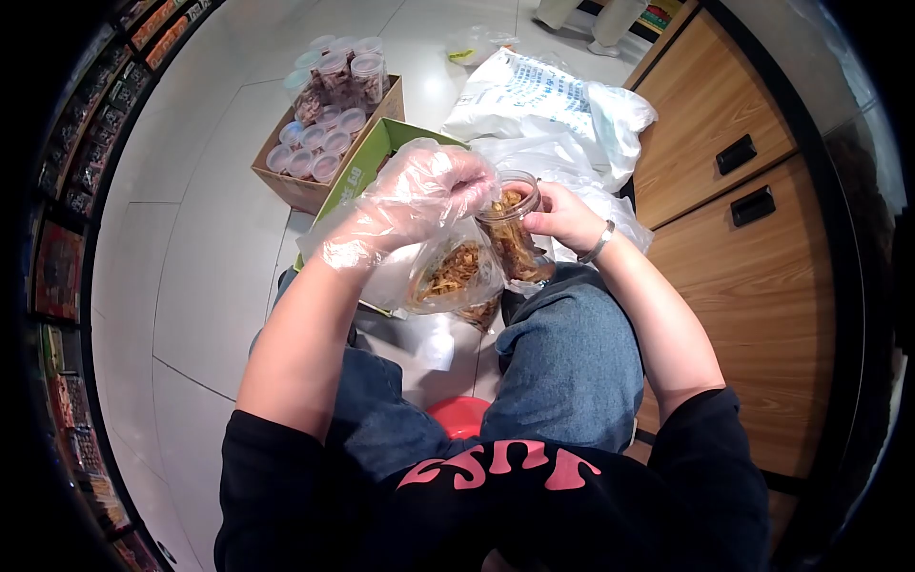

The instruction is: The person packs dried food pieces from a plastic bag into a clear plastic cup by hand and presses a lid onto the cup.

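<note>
My left hand (429,195), in a clear plastic glove, is closed at the mouth of a clear jar (515,234); what its fingers hold, if anything, is hidden. Wrapped round the jar from the right is my bare right hand (562,219), with a bracelet at the wrist. The jar stands nearly upright, without a lid, and brown dried food shows inside it. Just below my left hand, an open clear plastic bag (457,272) holds more of the brown shredded food.
A cardboard box (297,194) of lidded jars (334,76) stands beyond a green box (335,194). White bags (534,95) lie on the floor. Wooden drawers (753,286) are at the right, stocked shelves (81,124) at the left. Another person's legs (610,24) show at the top.
</note>
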The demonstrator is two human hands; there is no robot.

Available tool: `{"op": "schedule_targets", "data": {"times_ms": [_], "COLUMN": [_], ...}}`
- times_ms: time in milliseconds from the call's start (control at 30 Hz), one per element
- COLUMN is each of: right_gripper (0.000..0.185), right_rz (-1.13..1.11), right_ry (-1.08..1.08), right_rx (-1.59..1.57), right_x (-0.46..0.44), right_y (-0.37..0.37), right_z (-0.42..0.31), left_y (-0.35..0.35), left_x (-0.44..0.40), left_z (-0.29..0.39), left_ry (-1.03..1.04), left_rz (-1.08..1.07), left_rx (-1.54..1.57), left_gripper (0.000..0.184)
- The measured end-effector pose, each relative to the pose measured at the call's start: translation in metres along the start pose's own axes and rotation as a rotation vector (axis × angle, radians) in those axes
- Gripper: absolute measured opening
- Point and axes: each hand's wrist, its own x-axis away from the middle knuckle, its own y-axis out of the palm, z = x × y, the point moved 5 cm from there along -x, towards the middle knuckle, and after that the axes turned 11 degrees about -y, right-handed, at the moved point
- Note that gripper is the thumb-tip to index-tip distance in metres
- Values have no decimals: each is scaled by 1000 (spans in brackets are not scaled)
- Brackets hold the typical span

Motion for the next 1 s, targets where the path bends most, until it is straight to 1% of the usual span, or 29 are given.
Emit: {"op": "schedule_targets", "data": {"times_ms": [67,100,167,200,267,300,333,367,400,467,500,567,700,767,800,867,1000], "right_gripper": [44,44,44,45,45,45,44,44,43,42,42,47,50,51,51,50,48], "right_rz": [-8,11,30,34,40,81,121,121,91,62,46,37,-23,-14,-15,-22,20], "right_ry": [-9,4,17,56,97,72,46,45,49,51,61,118,157,102,103,131,164], "right_rx": [2,9,16,48,81,72,64,64,86,107,136,212,283,195,196,256,298], "right_x": [1,2,3,3,2,0,-1,-1,0,1,2,4,3,5,6,7,7], "right_y": [0,-1,-1,0,5,9,10,9,8,5,5,2,5,7,6,3,0], "right_z": [0,2,1,-1,-8,-13,-16,-15,-12,-8,-6,1,2,0,1,5,3], "left_y": [3,2,2,2,-1,1,0,-1,0,7,7,9,6,10,10,17,22], "left_x": [-1,-2,-3,-3,-3,-3,-3,-2,-2,-5,-5,-3,-2,-7,-7,-8,-9], "left_z": [-5,-7,-7,-6,-3,-4,-4,-3,-3,-13,-13,-8,-3,-13,-15,-22,-29], "left_ry": [-84,-85,-21,-21,47,47,113,179,180,0,0,89,88,-80,-81,-189,-187], "left_rz": [-66,-68,-132,-132,-29,-29,46,122,122,-31,-33,0,63,-70,-69,-185,-259], "left_rx": [80,80,82,83,-31,-30,-29,-29,-30,67,67,-106,-198,-5,-4,91,188], "left_gripper": [14,14,14,14,14,14,14,14,14,10,10,11,13,12,12,13,13]}}
